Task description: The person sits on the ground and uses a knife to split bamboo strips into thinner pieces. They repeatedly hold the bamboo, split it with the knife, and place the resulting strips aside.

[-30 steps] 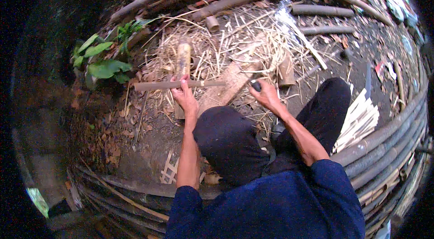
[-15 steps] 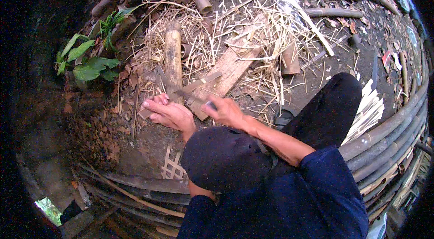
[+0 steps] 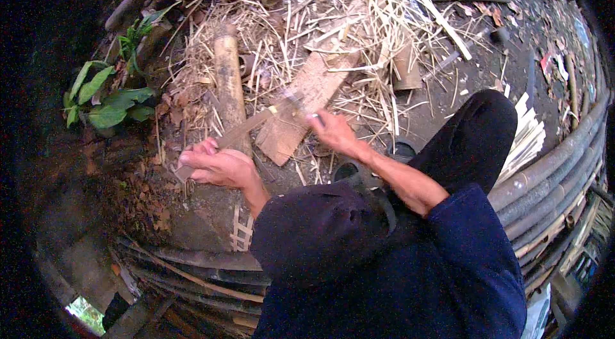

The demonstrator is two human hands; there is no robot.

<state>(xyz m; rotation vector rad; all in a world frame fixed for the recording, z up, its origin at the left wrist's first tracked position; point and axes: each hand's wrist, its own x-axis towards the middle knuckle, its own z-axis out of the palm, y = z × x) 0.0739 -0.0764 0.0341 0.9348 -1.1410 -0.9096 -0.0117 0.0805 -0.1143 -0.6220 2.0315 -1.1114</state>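
Observation:
My left hand (image 3: 221, 165) is closed around a flat bamboo strip (image 3: 246, 126), its fingers wrapped over the near end. The strip slants up and right past a thick bamboo pole (image 3: 229, 70) and over a wooden board (image 3: 311, 86). My right hand (image 3: 336, 134) grips the dark handle of a knife (image 3: 319, 121). Motion smears the blade near the strip's far end, so I cannot tell whether they touch. Shavings and thin bamboo slivers (image 3: 381, 38) lie heaped around the pole and board.
Green leafy plants (image 3: 106, 95) grow at the left. Split bamboo strips (image 3: 522, 137) lie in a bundle beside my bent knee (image 3: 483, 127). Long bamboo poles (image 3: 544, 201) run along the right side. A small woven lattice (image 3: 242, 230) lies near my left forearm. A short bamboo tube (image 3: 407, 70) stands among the slivers.
My right hand has moved right with the knife, and the blade has swung away from the left hand toward the strip's far end. The left hand still holds the strip. The view has shifted slightly.

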